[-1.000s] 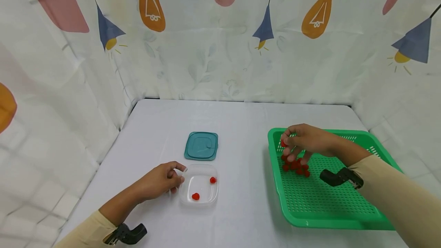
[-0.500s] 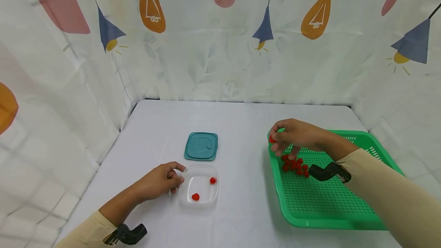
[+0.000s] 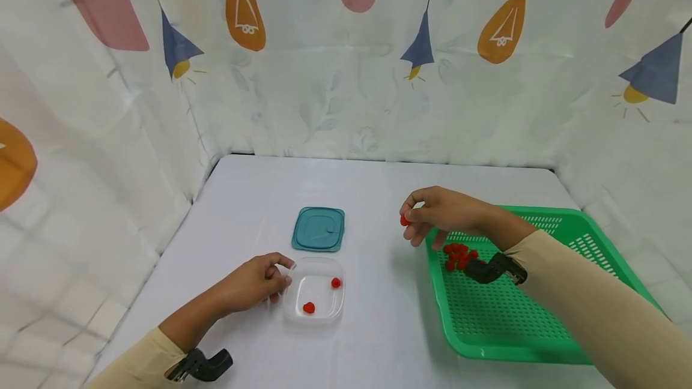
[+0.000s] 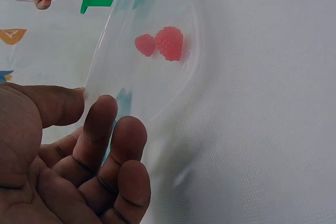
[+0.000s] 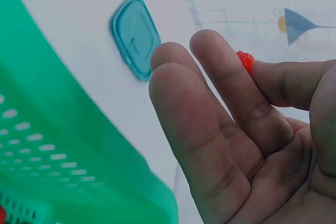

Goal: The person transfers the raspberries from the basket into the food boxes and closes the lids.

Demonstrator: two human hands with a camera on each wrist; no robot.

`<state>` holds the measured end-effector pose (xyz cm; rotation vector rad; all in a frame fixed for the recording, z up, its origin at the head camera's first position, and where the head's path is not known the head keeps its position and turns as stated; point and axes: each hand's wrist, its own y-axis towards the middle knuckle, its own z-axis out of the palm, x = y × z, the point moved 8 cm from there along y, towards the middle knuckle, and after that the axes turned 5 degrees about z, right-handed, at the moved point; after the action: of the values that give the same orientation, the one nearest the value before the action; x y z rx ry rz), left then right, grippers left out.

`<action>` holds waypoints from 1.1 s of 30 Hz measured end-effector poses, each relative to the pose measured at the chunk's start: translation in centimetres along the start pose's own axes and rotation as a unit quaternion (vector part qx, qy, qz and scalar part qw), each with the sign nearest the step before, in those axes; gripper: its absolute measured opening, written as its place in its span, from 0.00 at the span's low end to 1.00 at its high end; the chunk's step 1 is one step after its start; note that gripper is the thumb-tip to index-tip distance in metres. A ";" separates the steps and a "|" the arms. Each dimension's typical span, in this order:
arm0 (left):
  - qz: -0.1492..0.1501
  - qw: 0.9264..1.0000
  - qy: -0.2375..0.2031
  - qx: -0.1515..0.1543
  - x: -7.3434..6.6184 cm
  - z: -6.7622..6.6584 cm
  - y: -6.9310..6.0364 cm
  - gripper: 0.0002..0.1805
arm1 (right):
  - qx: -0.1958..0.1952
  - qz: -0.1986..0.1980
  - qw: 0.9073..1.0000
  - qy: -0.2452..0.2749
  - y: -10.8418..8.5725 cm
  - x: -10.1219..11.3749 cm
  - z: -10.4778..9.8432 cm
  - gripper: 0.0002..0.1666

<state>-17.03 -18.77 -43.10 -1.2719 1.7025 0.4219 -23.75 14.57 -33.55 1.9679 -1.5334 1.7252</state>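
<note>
My left hand (image 3: 254,284) holds the left rim of a clear plastic container (image 3: 297,313) at thumb and index finger. Its other fingers curl loosely outside the wall. In the container lie two red raspberries, one raspberry (image 3: 309,308) near the front and another raspberry (image 3: 336,283) at the right. My right hand (image 3: 440,212) pinches a raspberry (image 3: 404,220) between thumb and index finger, above the left edge of a green basket (image 3: 519,350). Its other fingers are spread loosely in the right wrist view. A cluster of raspberries (image 3: 456,254) lies in the basket, partly hidden by the right wrist camera.
A teal square lid (image 3: 318,229) lies flat behind the container. White cloth covers the table (image 3: 373,317), and a printed curtain (image 3: 335,107) hangs along its back and sides. Black camera mounts sit on both wrists.
My right hand has moved left with the pinched raspberry, from over the basket's cluster to just past its left rim. My left hand and the container have stayed in place.
</note>
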 end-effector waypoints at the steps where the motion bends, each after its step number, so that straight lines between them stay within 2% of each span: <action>1: -0.001 1.000 0.001 -0.001 0.0 0.0 0.0 0.20 | 0.003 -0.001 1.000 -0.001 0.1 0.1 0.2 0.13; 13: -0.007 1.000 0.001 0.000 0.1 0.0 0.0 0.20 | 0.025 0.001 1.000 -0.010 1.9 2.1 2.8 0.11; 33: -0.009 1.000 0.013 -0.003 0.0 0.0 0.1 0.20 | 0.064 -0.020 0.998 -0.023 4.0 4.3 7.6 0.08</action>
<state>-17.12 -18.71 -43.16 -1.3011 1.7116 0.4015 -22.13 5.24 -34.85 2.0973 -1.4215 1.8163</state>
